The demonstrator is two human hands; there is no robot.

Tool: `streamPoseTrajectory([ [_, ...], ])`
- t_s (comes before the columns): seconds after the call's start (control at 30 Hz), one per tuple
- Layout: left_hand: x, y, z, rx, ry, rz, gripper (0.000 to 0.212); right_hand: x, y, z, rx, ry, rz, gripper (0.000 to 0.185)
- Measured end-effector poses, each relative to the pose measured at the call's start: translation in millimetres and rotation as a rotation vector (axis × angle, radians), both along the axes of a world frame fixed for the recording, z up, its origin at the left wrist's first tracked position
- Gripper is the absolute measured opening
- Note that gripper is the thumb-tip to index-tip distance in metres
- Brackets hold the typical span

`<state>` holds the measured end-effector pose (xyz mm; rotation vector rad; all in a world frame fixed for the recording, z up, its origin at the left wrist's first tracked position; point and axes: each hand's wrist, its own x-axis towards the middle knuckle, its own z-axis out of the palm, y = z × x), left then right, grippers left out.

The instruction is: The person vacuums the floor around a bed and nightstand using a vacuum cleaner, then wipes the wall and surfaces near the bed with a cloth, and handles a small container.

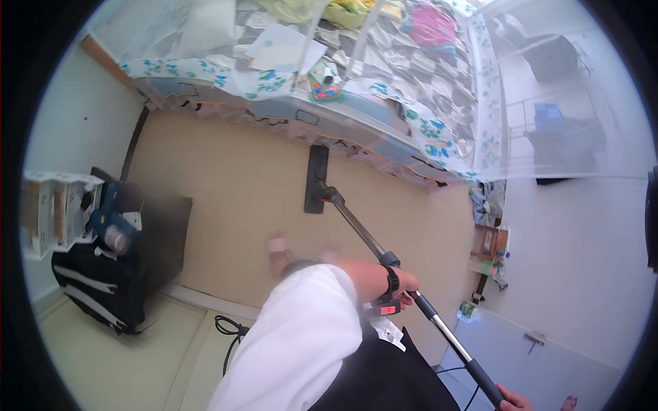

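Note:
A long-handled floor-cleaning tool (452, 331) with a metal and grey tube slants across the view. Its flat dark head (314, 180) lies on the tan floor, one end close to the bed's skirt. My left hand (406, 284), a black band on its wrist, is closed around the middle of the tube. A small dark device (385, 308) with a red lit area sits just below that wrist. At the bottom right my right hand (514, 399) holds the tube's grey rear end; part of this hand is cut off by the picture's edge.
A bed (354, 105) with netting and floral trim spans the top. At left stand a dark box-like object (164, 241), a black bag (97, 287) and a white rack (61, 210). Small items, including a wooden box (489, 243), line the right wall. A black cable (231, 329) lies behind me.

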<state>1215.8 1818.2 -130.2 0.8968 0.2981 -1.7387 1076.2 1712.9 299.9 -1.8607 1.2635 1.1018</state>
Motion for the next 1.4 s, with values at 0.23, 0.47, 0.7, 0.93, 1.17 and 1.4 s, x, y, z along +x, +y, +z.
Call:
streamPoseTrajectory([
  [0.23,-14,-34,20,-0.085,0.060,0.086,0.018,-15,33,30,-0.217,-0.024,0.148,0.034],
  [0.47,-8,-3,56,-0.042,0.139,0.334,0.016,-12,28,71,-0.250,-0.174,0.373,0.051],
  [0.7,-15,58,69,0.044,0.196,0.438,0.022,11,33,59,-0.229,-0.319,0.490,0.049],
  [0.93,-18,143,58,0.104,0.162,0.531,0.024,17,12,11,0.019,-0.297,0.536,0.043],
  [1.17,-40,207,-7,0.329,0.191,0.605,0.029,73,23,-61,0.392,-0.174,0.686,0.047],
  [1.4,-48,217,-39,0.441,0.038,0.590,0.028,66,16,-89,0.676,-0.080,0.299,0.044],
])
